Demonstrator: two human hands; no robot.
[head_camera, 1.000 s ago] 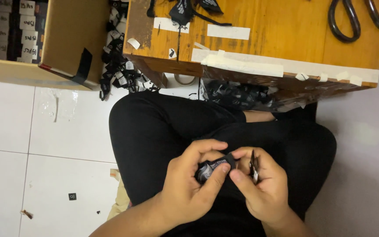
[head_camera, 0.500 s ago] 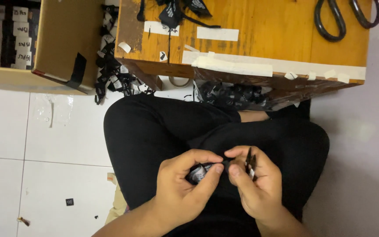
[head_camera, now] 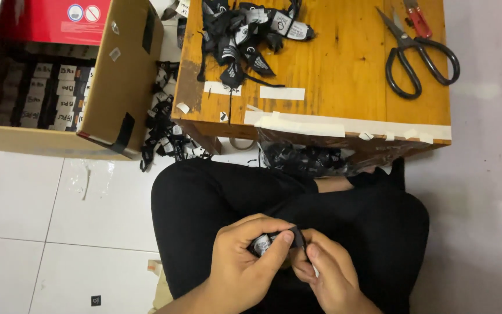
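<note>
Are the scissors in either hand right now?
No. The scissors lie on the wooden table, while both hands pinch a small black label.

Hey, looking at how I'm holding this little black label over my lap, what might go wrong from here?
The small black fabric label is pinched between your left hand and right hand above black trousers; if dropped, it could be hard to spot. The heap of black labels on the wooden table reaches its far edge, so some may slide off. The black-handled scissors lie open, a snag risk.

Single head-worn view, steeply downward and close over the lap, low wooden table [head_camera: 344,70] just ahead.
</note>
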